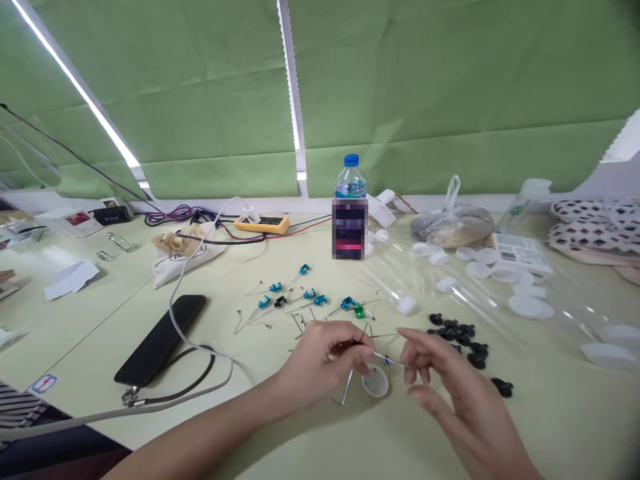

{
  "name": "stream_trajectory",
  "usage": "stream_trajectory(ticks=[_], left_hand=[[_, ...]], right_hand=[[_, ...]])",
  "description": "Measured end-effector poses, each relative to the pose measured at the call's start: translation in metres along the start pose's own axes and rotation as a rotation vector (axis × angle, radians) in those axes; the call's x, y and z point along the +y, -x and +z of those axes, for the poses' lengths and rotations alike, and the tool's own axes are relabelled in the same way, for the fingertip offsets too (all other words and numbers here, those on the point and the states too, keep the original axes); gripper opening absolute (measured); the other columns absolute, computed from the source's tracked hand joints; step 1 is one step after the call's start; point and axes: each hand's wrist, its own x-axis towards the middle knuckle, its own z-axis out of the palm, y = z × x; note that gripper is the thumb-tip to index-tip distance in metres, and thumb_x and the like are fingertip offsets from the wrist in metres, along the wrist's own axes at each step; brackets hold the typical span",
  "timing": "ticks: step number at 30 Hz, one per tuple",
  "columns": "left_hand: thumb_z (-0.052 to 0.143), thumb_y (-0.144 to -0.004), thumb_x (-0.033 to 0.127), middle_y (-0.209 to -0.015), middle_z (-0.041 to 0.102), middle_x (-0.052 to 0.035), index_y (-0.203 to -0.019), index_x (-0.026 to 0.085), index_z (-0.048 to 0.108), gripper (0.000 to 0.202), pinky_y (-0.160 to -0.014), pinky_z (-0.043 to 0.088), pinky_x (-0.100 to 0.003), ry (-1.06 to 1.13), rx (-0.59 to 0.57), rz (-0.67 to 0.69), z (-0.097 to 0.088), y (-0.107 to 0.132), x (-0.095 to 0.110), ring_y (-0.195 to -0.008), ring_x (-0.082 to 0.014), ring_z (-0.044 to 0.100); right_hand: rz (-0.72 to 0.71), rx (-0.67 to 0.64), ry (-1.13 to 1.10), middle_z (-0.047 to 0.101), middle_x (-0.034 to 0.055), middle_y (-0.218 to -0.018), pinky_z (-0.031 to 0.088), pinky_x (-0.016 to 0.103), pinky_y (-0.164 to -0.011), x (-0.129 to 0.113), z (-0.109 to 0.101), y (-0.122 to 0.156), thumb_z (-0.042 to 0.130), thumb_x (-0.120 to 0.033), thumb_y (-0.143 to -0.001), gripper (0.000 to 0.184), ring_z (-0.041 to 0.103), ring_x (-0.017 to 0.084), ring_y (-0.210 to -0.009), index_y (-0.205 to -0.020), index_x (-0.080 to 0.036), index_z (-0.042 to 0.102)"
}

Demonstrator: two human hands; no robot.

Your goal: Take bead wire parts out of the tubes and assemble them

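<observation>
My left hand (325, 360) is closed, thumb and fingertips pinching a thin metal rod (395, 364) that points right. A small dark blue piece (386, 361) sits on or beside the rod. My right hand (450, 387) is at the rod's far end, thumb apart from the curled fingers; whether a fingertip touches the rod I cannot tell. Below, between the hands, lies a small white round cap (375, 383). A bent metal rod (345, 392) is by my left fingertips. Just beyond are several small blue metal parts with thin rods (320, 301) and a green one (359, 311).
Several black knob-like parts (479, 357) lie right of my right hand, with clear tubes (485, 310) and white caps (531, 306) behind. A bottle (350, 183) stands at the back. Leftward are a phone (163, 337), a white cable (175, 300), a cloth bag (175, 263) and a yellow multimeter (263, 225).
</observation>
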Motion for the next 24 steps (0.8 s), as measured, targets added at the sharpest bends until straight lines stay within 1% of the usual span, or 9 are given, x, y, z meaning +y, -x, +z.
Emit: stream_trajectory(ticks=[2, 4, 7, 10, 13, 16, 18, 21, 24], left_hand=[[0.047, -0.089, 0.013, -0.078, 0.066, -0.0077, -0.086, 0.012, 0.063, 0.015, -0.067, 0.054, -0.025, -0.248, 0.119, 0.311, -0.001, 0.003, 0.000, -0.074, -0.0158, 0.065], [0.045, -0.086, 0.005, -0.089, 0.067, -0.0125, -0.094, 0.010, 0.062, 0.019, -0.075, 0.054, -0.029, -0.477, 0.158, 0.611, -0.002, 0.006, -0.002, -0.085, -0.0188, 0.064], [0.042, -0.083, 0.000, -0.099, 0.066, -0.0172, -0.100, 0.007, 0.060, 0.026, -0.081, 0.054, -0.033, -0.634, 0.110, 0.770, -0.001, 0.008, -0.005, -0.094, -0.0214, 0.062], [0.043, -0.088, 0.007, -0.089, 0.067, -0.0106, -0.094, 0.011, 0.061, 0.020, -0.073, 0.054, -0.028, -0.447, 0.055, 0.504, 0.002, 0.006, -0.003, -0.083, -0.0175, 0.063], [0.047, -0.090, 0.014, -0.078, 0.065, -0.0047, -0.084, 0.013, 0.062, 0.016, -0.063, 0.054, -0.021, -0.113, -0.041, 0.096, 0.004, 0.002, 0.001, -0.070, -0.0131, 0.065], [0.050, -0.089, 0.014, -0.075, 0.065, -0.0039, -0.080, 0.013, 0.062, 0.015, -0.062, 0.053, -0.020, -0.008, -0.056, 0.004, 0.004, 0.000, 0.002, -0.067, -0.0124, 0.065], [0.049, -0.088, 0.012, -0.076, 0.065, -0.0043, -0.081, 0.014, 0.062, 0.015, -0.063, 0.053, -0.022, -0.138, 0.040, 0.152, 0.001, 0.001, 0.001, -0.069, -0.0128, 0.064], [0.043, -0.086, 0.004, -0.087, 0.066, -0.0095, -0.091, 0.012, 0.061, 0.021, -0.070, 0.055, -0.027, -0.452, 0.186, 0.539, -0.003, 0.004, -0.004, -0.080, -0.0161, 0.063], [0.041, -0.085, 0.002, -0.095, 0.066, -0.0163, -0.099, 0.008, 0.059, 0.024, -0.079, 0.056, -0.034, -0.748, 0.193, 0.853, -0.005, 0.006, -0.007, -0.091, -0.0214, 0.062]], right_hand=[[0.312, -0.129, -0.325, 0.058, 0.0018, -0.064, 0.043, 0.021, -0.047, 0.000, 0.003, -0.002, 0.033, -0.056, -0.093, 0.050, 0.052, 0.011, -0.052, -0.089, -0.019, 0.066], [0.600, -0.326, -0.636, 0.044, -0.0031, -0.046, 0.025, 0.017, -0.034, 0.000, 0.006, -0.004, 0.019, -0.059, -0.094, 0.066, 0.034, 0.005, -0.035, -0.063, -0.016, 0.059], [0.687, -0.476, -0.797, 0.036, -0.0084, -0.042, 0.011, 0.016, -0.033, 0.001, 0.008, -0.006, 0.040, -0.053, -0.092, 0.049, 0.018, 0.002, -0.031, -0.061, -0.017, 0.053], [0.439, -0.413, -0.430, 0.041, -0.0067, -0.049, 0.021, 0.017, -0.036, 0.004, 0.005, -0.005, 0.050, -0.044, -0.090, 0.033, 0.028, 0.004, -0.037, -0.070, -0.019, 0.059], [-0.018, -0.216, 0.151, 0.053, 0.0001, -0.063, 0.039, 0.023, -0.050, 0.008, 0.001, 0.000, 0.047, -0.033, -0.092, 0.025, 0.050, 0.013, -0.056, -0.086, -0.023, 0.069], [-0.214, -0.115, 0.350, 0.063, 0.0029, -0.083, 0.047, 0.027, -0.066, 0.009, -0.002, 0.002, 0.051, -0.031, -0.091, 0.032, 0.059, 0.017, -0.073, -0.122, -0.028, 0.059], [-0.084, -0.114, 0.207, 0.065, 0.0038, -0.087, 0.048, 0.028, -0.068, 0.006, -0.001, 0.000, 0.051, -0.044, -0.090, 0.040, 0.060, 0.017, -0.074, -0.125, -0.026, 0.055], [0.352, -0.302, -0.271, 0.059, 0.0038, -0.060, 0.038, 0.024, -0.044, 0.002, 0.004, -0.004, 0.023, -0.067, -0.089, 0.067, 0.050, 0.013, -0.049, -0.080, -0.017, 0.066], [0.684, -0.458, -0.658, 0.036, -0.0056, -0.038, 0.017, 0.020, -0.036, 0.001, 0.012, -0.004, 0.016, -0.064, -0.091, 0.067, 0.024, 0.006, -0.032, -0.054, -0.019, 0.048]])
